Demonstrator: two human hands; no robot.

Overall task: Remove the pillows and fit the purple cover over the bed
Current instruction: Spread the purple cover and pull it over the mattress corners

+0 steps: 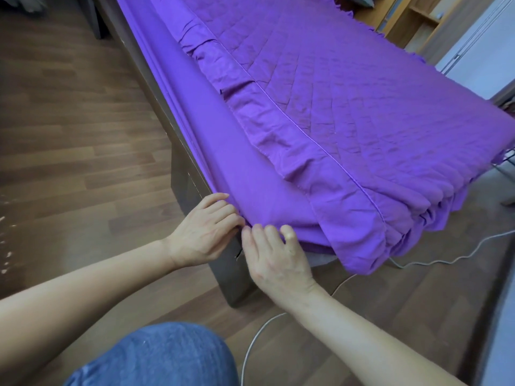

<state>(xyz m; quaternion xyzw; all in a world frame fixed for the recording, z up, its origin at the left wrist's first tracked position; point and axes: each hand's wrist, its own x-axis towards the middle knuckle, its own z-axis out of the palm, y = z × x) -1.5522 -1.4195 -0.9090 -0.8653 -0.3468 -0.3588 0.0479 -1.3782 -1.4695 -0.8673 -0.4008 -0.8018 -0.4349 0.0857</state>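
Left hand [204, 232] sits at the near corner of the bed, fingers curled so their tips hook the lower hem of the purple cover [362, 112] where it meets the dark bed frame [186, 182]. Right hand [278, 260] is just beside it, almost touching. Its fingers are fairly straight and close together, with tips and thumb pressed against the same hem on the other side of the corner. Both forearms reach forward and down from low in the view, above a knee in blue jeans [156, 358]

The cover lies spread across the top of the bed, quilted panel upward. Its ruffle is folded back along the left edge, and a plain panel hangs down the left side. No pillow shows on the part of the bed in view, so the step in hand looks like the fitting: seating the cover at this corner. The next move, as I judge it, calls for drawing the hem down and round the corner evenly, then smoothing the bunched folds along the near end, minding the white cable [418, 263] on the floor
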